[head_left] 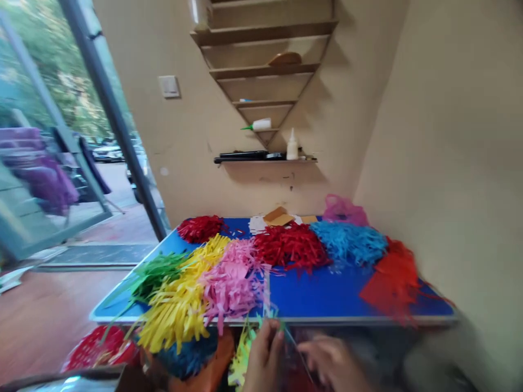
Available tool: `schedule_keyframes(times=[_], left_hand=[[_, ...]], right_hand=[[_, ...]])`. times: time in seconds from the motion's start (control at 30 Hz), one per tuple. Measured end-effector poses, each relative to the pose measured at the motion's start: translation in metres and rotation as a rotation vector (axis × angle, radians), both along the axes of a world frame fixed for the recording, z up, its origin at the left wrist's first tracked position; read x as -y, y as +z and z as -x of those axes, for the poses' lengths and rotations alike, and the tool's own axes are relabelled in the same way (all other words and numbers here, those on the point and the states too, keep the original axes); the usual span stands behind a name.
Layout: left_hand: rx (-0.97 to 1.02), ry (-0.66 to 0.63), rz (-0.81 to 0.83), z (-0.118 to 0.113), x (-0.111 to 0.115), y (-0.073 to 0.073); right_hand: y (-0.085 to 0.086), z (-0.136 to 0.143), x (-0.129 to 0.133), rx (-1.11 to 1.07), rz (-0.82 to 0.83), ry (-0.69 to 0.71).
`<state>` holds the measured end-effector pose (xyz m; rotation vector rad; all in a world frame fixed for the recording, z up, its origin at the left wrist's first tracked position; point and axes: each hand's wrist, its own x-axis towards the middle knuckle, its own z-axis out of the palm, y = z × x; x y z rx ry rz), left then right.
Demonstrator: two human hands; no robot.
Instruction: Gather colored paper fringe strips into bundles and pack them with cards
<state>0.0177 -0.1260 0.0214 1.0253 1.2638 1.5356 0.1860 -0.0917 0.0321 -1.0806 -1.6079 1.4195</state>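
At the table's front edge my left hand [265, 354] is closed, thumb against fingers. It pinches a yellow-green fringed paper strip [240, 359] that hangs down beside the wrist, with pale green tips poking out above the fingers. A thin, straight stick or wire [297, 348] slants down from near the left fingertips towards the right hand. My right hand [333, 362] is just right of it, smeared by motion, fingers bent; whether they grip it is unclear. Closest on the table lie pink paper fringe [235, 277] and yellow paper fringe [183, 296].
Across the blue table [314, 296] lie green fringe [157, 275], red fringe [290, 247], blue fringe [349, 242] and orange-red paper [392, 283]. A pink plastic bag [345, 209] sits at the back. Below left is a red basket [96, 348]. Wall shelves [265, 71] hang above.
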Motion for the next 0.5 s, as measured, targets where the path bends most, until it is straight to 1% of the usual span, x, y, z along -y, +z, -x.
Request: schedule_keyframes(times=[0.03,0.1,0.17,0.2,0.23,0.3,0.4,0.5], left_hand=[[0.018,-0.014,-0.015,-0.004,-0.001,-0.001],[0.038,-0.041,-0.045,-0.008,-0.001,-0.001],[0.031,-0.063,-0.062,-0.010,0.000,-0.001],[0.029,-0.059,-0.061,-0.010,0.001,-0.002],[0.031,-0.040,-0.046,-0.010,0.001,-0.003],[0.035,0.028,0.007,-0.010,0.002,-0.008],[0.004,0.119,0.057,-0.006,0.001,-0.014],[-0.061,0.115,0.026,-0.001,-0.003,-0.015]], right_hand=[[-0.006,0.011,-0.004,-0.098,0.077,0.037],[-0.015,0.039,-0.010,-0.345,0.332,0.038],[-0.019,0.060,-0.015,-0.594,0.551,-0.028],[-0.020,0.066,-0.016,-0.695,0.617,-0.069],[-0.021,0.067,-0.017,-0.775,0.648,-0.114],[-0.021,0.057,-0.022,-0.879,0.633,-0.216],[-0.018,0.022,-0.040,-0.954,0.537,-0.363],[-0.005,-0.021,-0.064,-1.025,0.471,-0.449]])
